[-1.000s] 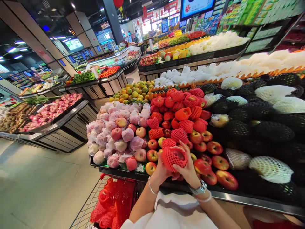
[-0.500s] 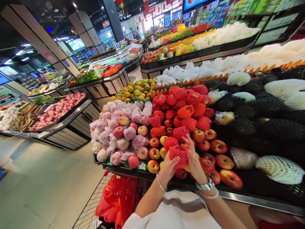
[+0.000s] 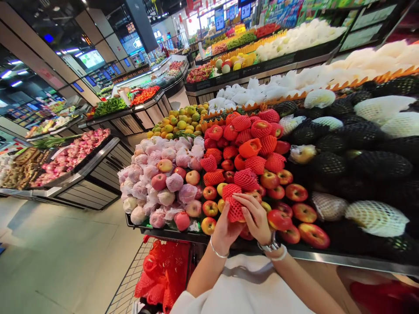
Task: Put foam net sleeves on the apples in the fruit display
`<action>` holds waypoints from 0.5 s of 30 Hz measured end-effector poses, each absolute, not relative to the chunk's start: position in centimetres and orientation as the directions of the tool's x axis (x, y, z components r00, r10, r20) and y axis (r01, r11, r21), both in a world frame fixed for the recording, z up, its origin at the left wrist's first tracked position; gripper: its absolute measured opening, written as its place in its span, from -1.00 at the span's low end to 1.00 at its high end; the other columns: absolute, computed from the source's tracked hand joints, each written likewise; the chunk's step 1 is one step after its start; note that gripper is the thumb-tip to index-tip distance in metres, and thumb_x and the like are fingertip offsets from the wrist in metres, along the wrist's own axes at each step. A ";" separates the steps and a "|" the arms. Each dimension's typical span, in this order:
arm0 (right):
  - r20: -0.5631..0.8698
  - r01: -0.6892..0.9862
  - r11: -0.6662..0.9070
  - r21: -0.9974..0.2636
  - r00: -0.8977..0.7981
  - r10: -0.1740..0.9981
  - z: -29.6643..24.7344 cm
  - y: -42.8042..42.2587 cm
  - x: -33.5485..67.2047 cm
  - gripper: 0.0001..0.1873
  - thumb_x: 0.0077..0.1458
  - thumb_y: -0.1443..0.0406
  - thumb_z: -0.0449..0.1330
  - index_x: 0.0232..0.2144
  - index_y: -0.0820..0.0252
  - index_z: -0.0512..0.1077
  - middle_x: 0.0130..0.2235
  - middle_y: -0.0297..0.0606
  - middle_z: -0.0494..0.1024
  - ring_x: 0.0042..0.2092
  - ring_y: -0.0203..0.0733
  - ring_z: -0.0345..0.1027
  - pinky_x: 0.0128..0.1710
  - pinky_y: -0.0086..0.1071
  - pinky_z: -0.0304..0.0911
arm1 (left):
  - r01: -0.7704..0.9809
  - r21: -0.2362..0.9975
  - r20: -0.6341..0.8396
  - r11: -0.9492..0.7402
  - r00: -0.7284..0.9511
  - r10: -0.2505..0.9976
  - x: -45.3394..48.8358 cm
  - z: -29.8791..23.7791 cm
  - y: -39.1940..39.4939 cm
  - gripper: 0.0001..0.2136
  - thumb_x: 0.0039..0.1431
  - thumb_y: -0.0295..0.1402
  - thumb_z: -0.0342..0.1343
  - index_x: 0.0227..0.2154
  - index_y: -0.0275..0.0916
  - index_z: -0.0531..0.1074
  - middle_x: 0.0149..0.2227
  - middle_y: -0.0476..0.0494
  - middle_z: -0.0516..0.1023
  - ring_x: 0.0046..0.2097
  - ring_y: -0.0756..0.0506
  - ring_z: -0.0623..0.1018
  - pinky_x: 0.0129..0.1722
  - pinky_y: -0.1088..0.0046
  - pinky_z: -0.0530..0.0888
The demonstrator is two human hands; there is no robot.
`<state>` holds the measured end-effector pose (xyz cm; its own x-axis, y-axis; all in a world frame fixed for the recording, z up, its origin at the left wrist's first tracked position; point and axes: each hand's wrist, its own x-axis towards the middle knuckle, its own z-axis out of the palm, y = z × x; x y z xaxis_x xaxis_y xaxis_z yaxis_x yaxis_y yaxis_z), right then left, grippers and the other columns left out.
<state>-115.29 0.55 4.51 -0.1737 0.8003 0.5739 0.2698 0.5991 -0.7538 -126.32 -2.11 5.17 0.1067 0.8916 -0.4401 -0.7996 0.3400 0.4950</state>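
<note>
A long black fruit bench (image 3: 327, 257) carries piles of produce. At 10 o'clock from the hands lie pale apples in pink paper wraps (image 3: 163, 183); at 12 o'clock are apples in red foam nets (image 3: 248, 144); at 3 o'clock bare red apples (image 3: 303, 213) lie in rows. At 7 o'clock a wire shopping cart (image 3: 131, 279) holds loose red nets (image 3: 163, 270). The left hand (image 3: 225, 229) and right hand (image 3: 257, 218) both have the grip clamped on one red foam net sleeve (image 3: 235, 205), just above the bench's front rows.

No legible text on signs (image 3: 218, 18)
</note>
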 end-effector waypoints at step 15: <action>0.307 -0.211 0.311 -0.926 0.055 0.950 3.8 -1.2 -117.7 -0.47 0.36 0.10 -0.13 0.31 0.01 0.13 0.37 -0.21 0.14 0.37 -0.03 0.04 0.33 0.03 0.05 | -0.650 0.760 -0.299 0.002 -0.347 0.889 -125.6 3.8 -3.2 -0.23 -0.18 -0.06 0.39 0.13 -0.13 0.28 0.26 -0.28 0.34 0.31 -0.30 0.30 0.29 0.13 0.29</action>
<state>-117.71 -1.16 3.83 0.0546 0.9502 0.3069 -0.2113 0.3114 -0.9265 -125.63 -3.17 3.84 -0.3474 0.8888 -0.2989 -0.6500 0.0015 0.7599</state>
